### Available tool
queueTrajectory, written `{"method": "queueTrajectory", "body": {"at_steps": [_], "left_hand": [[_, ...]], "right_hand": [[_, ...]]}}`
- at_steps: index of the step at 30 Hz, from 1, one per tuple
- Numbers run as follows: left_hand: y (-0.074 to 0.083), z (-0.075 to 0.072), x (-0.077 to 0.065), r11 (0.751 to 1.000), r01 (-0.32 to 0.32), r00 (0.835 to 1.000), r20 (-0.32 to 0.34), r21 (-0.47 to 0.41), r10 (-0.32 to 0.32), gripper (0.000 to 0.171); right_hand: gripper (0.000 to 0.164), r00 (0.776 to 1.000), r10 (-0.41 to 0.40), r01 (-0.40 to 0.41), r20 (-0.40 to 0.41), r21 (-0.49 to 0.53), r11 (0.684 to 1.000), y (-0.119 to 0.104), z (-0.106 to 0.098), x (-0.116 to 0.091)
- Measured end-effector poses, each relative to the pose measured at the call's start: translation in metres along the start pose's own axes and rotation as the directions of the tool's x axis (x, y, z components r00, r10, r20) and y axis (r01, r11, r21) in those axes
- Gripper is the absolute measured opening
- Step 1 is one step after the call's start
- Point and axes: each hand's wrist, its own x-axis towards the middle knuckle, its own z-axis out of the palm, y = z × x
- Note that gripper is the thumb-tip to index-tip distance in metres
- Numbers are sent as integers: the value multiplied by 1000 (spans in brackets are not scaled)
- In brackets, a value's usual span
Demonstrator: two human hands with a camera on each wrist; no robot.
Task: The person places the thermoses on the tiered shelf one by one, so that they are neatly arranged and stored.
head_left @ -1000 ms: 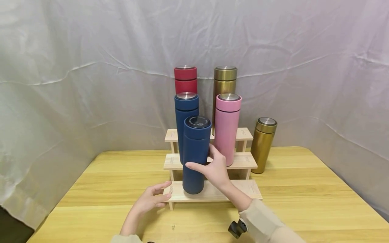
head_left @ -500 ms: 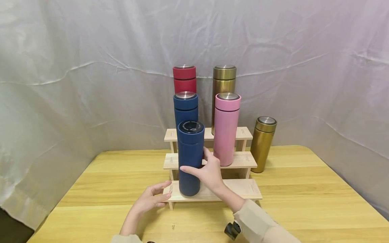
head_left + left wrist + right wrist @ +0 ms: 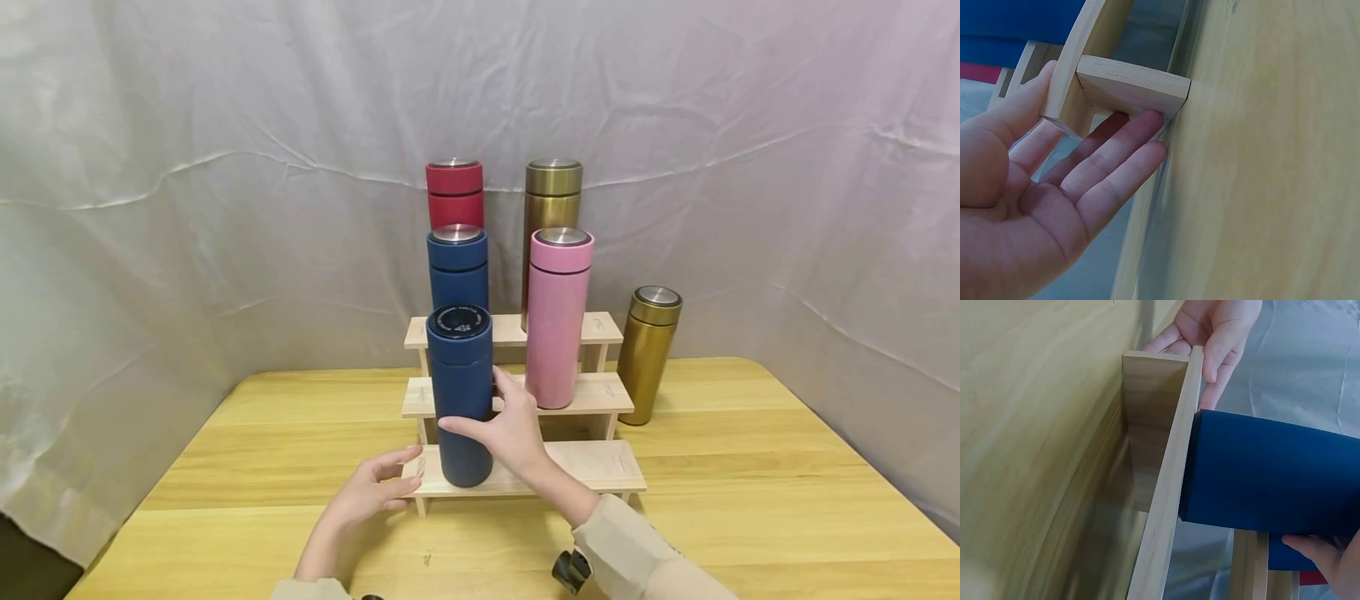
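Observation:
My right hand [image 3: 510, 429] grips a dark blue thermos bottle [image 3: 461, 392], thumb across its front and fingers round its right side. The bottle stands upright on the lowest tier of a three-tier wooden display stand [image 3: 585, 468], near the left end. In the right wrist view, the base of the blue thermos [image 3: 1266, 472] meets the board. At that tier's left end, my left hand [image 3: 371, 487] holds the board. The left wrist view has this hand [image 3: 1072, 181] with its thumb against the board and its other fingers beside the stand's leg [image 3: 1135, 84].
Another blue thermos [image 3: 457, 271] and a pink one [image 3: 558, 325] occupy the middle tier. Red [image 3: 455, 196] and gold [image 3: 552, 200] thermoses are on the top tier. A second gold thermos [image 3: 648, 358] stands on the wooden table [image 3: 750, 500], right of the stand. Grey cloth [image 3: 300, 275] hangs behind.
My right hand has moved the blue thermos left and slightly toward me along the lowest tier, and the bottle has become more upright. My left hand has stayed put.

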Motion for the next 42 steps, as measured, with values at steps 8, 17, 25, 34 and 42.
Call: {"method": "queueTrajectory", "body": {"at_steps": [8,17,25,34,42], "left_hand": [[-1,1,0,1000,2,1000,-4,0,-2,55],[-1,0,0,1000,1,1000,0,-1,-1,56],[-2,-1,0,1000,-7,1000,5,6,7,56],[2,-1,0,1000,-5,1000,3,-5,5,56],[1,-1,0,1000,-15,1000,11,0,15,55]], "right_hand": [[70,999,-23,17,-36,-167,986,17,2,2],[74,996,45,-32,80,-158,987,10,-3,1],[81,981,100,-76,167,-149,986,10,-12,-6],[73,983,93,-71,157,-141,988,14,-24,-11],[63,989,25,-9,148,-105,994,20,-33,-15]]}}
